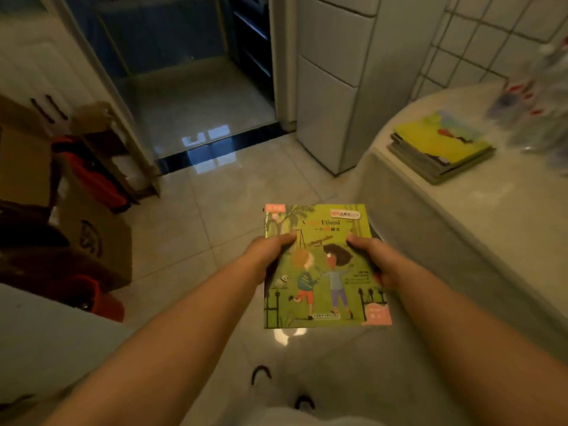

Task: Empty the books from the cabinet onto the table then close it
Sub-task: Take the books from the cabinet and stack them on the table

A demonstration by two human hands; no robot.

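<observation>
Left hand (272,245) and right hand (370,252) both gripping green book (322,269) by side edges at lower centre, keeping it flat for carrying toward stack (439,149) on table (491,216), right of frame

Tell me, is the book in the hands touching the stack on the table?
Apart. The head view shows the book, gripped by the left hand and right hand, over the floor, well clear of the stack on the table.

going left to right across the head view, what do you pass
cardboard boxes → left hand → green picture book → right hand → stack of books on the table
</observation>
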